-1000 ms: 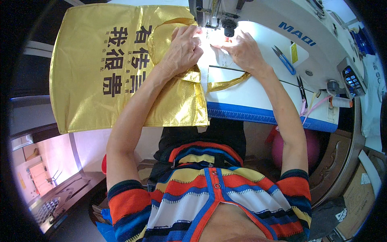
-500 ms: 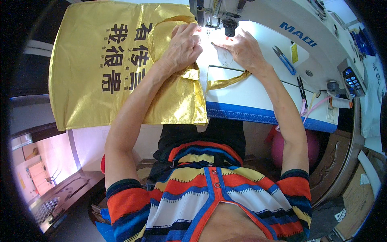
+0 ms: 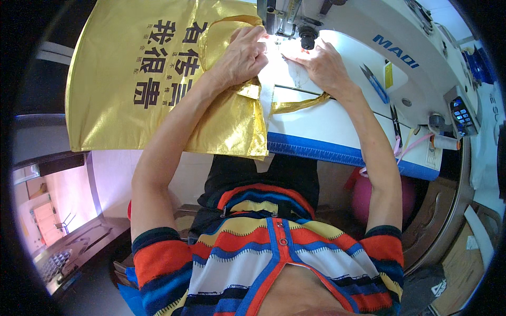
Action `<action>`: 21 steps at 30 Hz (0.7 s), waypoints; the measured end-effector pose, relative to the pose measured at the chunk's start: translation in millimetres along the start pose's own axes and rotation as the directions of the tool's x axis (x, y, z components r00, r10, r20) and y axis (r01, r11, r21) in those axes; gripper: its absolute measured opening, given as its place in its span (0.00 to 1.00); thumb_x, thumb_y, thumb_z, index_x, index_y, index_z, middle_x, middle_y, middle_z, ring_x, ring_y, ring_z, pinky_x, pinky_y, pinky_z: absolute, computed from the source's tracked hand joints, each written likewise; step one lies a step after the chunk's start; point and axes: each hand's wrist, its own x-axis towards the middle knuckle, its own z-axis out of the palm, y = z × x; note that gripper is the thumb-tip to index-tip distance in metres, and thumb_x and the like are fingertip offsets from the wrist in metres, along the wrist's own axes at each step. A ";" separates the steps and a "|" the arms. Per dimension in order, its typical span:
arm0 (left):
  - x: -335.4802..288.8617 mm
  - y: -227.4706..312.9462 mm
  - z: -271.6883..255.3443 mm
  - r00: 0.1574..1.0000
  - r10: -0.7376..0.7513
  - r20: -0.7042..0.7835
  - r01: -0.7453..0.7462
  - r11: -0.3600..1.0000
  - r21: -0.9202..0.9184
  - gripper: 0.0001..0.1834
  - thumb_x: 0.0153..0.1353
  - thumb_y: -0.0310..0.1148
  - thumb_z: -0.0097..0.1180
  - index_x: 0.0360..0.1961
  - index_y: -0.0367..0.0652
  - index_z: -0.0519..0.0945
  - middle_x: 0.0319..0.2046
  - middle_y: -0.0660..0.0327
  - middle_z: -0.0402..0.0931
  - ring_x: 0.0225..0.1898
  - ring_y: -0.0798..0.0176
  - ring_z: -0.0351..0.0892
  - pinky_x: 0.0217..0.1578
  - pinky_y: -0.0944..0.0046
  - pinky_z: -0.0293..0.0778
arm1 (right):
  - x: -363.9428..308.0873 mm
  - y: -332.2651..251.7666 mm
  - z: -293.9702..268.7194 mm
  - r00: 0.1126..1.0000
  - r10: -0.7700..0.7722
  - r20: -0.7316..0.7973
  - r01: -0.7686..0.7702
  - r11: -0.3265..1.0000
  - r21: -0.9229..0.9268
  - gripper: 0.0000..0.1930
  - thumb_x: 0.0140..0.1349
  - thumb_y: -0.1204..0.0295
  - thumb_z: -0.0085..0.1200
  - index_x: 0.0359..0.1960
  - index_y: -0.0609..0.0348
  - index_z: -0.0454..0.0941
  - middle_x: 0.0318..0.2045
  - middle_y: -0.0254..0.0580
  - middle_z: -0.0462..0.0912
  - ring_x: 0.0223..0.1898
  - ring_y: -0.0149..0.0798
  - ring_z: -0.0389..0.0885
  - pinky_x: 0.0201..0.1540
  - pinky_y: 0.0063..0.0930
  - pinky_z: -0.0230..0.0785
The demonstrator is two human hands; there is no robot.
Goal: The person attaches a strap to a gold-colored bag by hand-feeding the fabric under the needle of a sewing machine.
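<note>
We see the gold bag (image 3: 118, 121) spread out to the left of the sewing machine (image 3: 377, 31), dark printing face up, its right edge close to the machine's needle end. The left hand (image 3: 243, 58) lies on that edge, just left of the needle end, fingers bent and touching the gold cloth. The right hand (image 3: 325, 66) sits under the machine's arm, just right of the needle end, fingers reaching toward it. Glare washes out both sets of fingertips, so we cannot tell whether either hand is pinching anything. On the near side of the machine, we find a gold strap (image 3: 299, 107) on the white table (image 3: 332, 126), one end by the right wrist. Nearer the machine's base lie blue-handled snips (image 3: 377, 88) and black scissors (image 3: 396, 124). A white thread spool (image 3: 446, 142) rests at the machine's near right, beside a pink ribbon (image 3: 416, 145).
</note>
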 end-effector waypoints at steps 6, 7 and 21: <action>1.6 4.2 -3.4 1.000 0.005 0.024 -0.005 1.000 0.004 0.13 0.50 0.31 0.42 0.21 0.33 0.77 0.44 0.52 0.70 0.50 0.53 0.66 0.57 0.54 0.58 | -4.9 7.5 11.4 0.984 -0.105 -0.146 0.100 0.994 -0.036 0.17 0.61 0.69 0.45 0.49 0.33 0.78 0.25 0.36 0.77 0.29 0.36 0.72 0.41 0.29 0.64; 2.4 5.7 -4.4 0.999 0.003 0.042 -0.004 1.000 0.018 0.14 0.50 0.31 0.42 0.22 0.33 0.77 0.44 0.52 0.70 0.50 0.53 0.66 0.57 0.55 0.58 | -6.6 9.3 14.0 0.984 -0.105 -0.147 0.100 0.994 -0.037 0.17 0.61 0.69 0.45 0.49 0.33 0.78 0.25 0.36 0.77 0.29 0.36 0.72 0.41 0.29 0.64; -3.1 -3.2 0.7 0.992 0.122 -0.037 -0.122 0.992 0.019 0.09 0.50 0.29 0.42 0.20 0.35 0.71 0.33 0.52 0.65 0.40 0.51 0.65 0.46 0.52 0.62 | -6.7 -3.4 4.6 0.997 -0.033 -0.074 0.031 0.999 -0.032 0.16 0.60 0.70 0.50 0.50 0.37 0.78 0.15 0.42 0.75 0.21 0.39 0.69 0.45 0.33 0.64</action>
